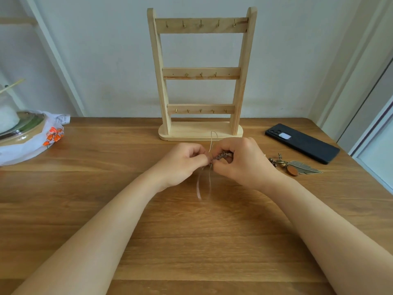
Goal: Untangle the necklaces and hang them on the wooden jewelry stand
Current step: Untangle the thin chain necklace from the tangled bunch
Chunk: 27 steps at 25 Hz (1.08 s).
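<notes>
While we work just in front of the pale wooden three-rail jewelry stand (201, 70), our left hand (182, 161) and right hand (241, 161) each pinch the tangled thin brown cord necklaces (221, 155) | we should ease loops apart, never yank.

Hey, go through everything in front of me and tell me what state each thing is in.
Jewelry stand: upright, every hook bare.
Tangled necklaces: knotted, held between both hands, loop dangling.
Left hand: pinching the tangle.
Right hand: curled round the tangle.
Feather pendant: lying flat, untouched.
Phone: lying face down.
</notes>
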### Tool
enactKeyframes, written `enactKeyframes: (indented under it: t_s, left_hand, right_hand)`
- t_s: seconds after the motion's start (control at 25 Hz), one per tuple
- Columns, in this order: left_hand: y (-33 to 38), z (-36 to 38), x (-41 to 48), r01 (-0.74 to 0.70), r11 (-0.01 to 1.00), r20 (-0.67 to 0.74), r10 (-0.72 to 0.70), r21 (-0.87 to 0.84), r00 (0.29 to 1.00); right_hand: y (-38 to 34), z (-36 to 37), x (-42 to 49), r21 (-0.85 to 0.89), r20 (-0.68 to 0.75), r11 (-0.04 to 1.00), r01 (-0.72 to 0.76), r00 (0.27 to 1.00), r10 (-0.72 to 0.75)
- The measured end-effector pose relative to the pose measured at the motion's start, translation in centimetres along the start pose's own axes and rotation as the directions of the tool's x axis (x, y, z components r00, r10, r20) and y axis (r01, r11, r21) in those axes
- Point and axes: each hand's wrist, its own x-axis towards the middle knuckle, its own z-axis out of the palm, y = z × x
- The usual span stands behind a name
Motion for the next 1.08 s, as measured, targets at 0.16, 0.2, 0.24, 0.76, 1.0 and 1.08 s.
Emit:
enactKeyframes:
  t_s: [0.16,0.2,0.24,0.76,1.0,1.08]
  left_hand:
    - [-0.1,0.1,-0.2,0.03,0.995,0.051,-0.025,-0.092,0.998]
    - [-0.1,0.1,-0.2,0.034,0.986,0.017,-0.032,-0.164,0.999]
    - [-0.1,0.0,-0.2,0.031,0.973,-0.025,-0.037,-0.228,0.999]
    - [-0.4,-0.1,0.1,-0.01,0.962,-0.129,-0.026,-0.272,0.991]
    - [-0.3,-0.1,0.1,-0.042,0.98,-0.007,0.041,-0.195,0.999]
    - [-0.1,0.0,0.1,-0.07,0.987,-0.042,0.065,-0.146,0.997]
  right_hand:
    - [0.2,0.1,-0.1,0.035,-0.007,0.999,0.009,1.0,-0.009]
    - [0.3,-0.1,0.0,0.065,-0.012,0.998,-0.014,1.0,0.015]
    - [0.5,-0.2,0.0,0.088,-0.01,0.995,-0.042,0.999,0.043]
    - [-0.3,-0.3,0.1,0.269,-0.011,0.952,-0.145,0.988,0.154]
    - [-0.7,0.1,0.3,0.709,0.192,0.584,-0.395,0.905,0.38]
    - [-0.9,0.2,0.3,0.729,0.267,0.53,-0.432,0.893,0.362]
